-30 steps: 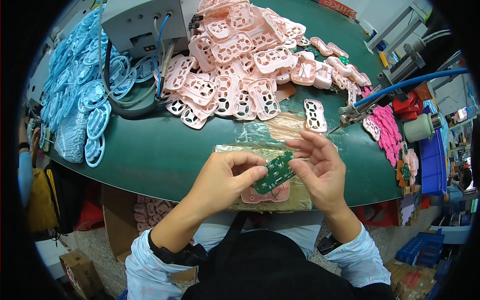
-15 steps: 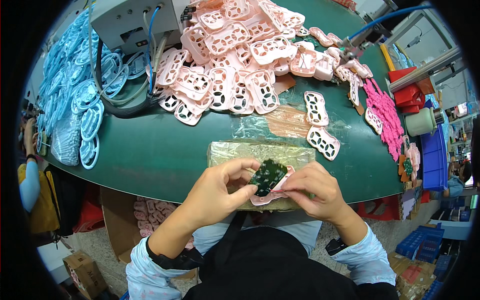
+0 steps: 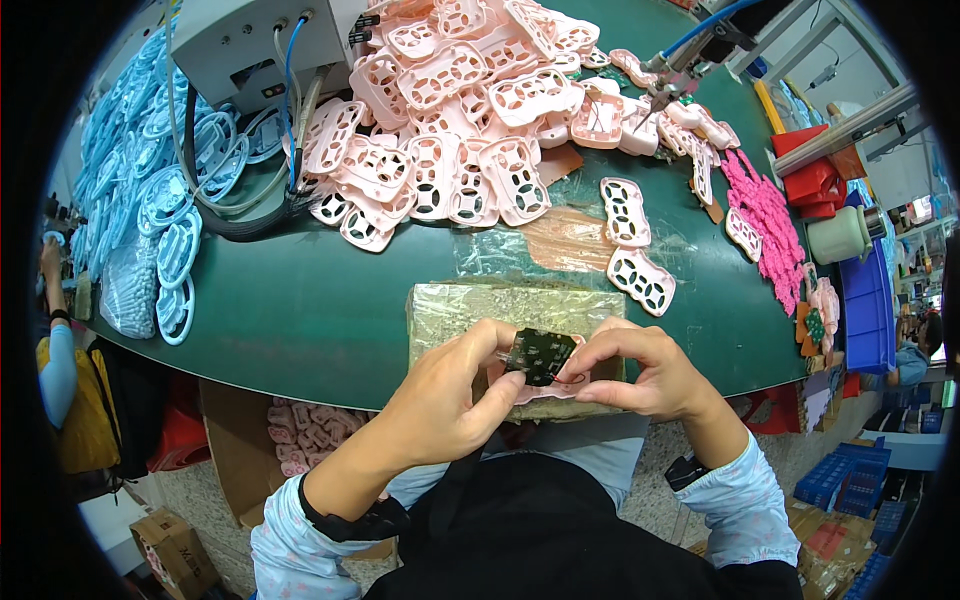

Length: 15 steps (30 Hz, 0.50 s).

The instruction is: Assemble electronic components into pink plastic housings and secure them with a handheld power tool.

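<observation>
My left hand [image 3: 455, 390] pinches a green circuit board [image 3: 541, 356] at its left edge, between thumb and fingers. The board is tilted up over a light pink plastic shell [image 3: 556, 391], which my fingers and the board partly hide. Thin red wire [image 3: 572, 379] comes out at the board's lower right. My right hand [image 3: 645, 372] is closed round that wire, thumb and index fingertips close together at the board's right corner. Both hands are above a tape-wrapped block [image 3: 440, 305] at the table's near edge.
A large heap of pink shells [image 3: 450, 130] covers the far middle of the green table [image 3: 320, 310]. Blue plastic rings [image 3: 180, 235] are piled left, beside a grey machine box [image 3: 265, 50]. Bright pink pieces [image 3: 765, 235] lie right, near a blue bin [image 3: 867, 310]. Two pink shells [image 3: 640, 280] lie beyond the block.
The board has turned and tilted up a little in my left hand. My right thumb and index finger have shifted on the wire, which now shows as a small loop. The view has moved slightly.
</observation>
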Tool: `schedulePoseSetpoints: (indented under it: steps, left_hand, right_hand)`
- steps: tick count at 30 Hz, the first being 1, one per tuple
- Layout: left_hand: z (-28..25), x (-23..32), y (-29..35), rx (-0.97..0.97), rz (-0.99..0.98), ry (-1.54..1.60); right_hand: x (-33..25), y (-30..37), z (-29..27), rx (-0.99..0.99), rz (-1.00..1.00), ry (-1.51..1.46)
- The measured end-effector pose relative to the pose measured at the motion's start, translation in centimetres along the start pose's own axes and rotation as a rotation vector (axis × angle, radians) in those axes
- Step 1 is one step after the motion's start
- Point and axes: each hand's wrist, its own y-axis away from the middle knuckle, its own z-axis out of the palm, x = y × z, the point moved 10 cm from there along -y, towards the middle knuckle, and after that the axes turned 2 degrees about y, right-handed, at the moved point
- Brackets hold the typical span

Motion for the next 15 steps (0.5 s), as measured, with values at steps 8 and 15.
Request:
schedulePoseSetpoints:
  steps: [8, 15]
  left_hand:
    - [0.4, 0.6, 0.0, 0.044, 0.15, 0.041]
    - [0.8, -1.7, -0.2, 0.074, -0.044, 0.251]
  right_hand:
    - [-0.2, -0.4, 0.2, -0.007, 0.016, 0.05]
    - [-1.1, -0.4, 0.4, 0.092, -0.079, 0.031]
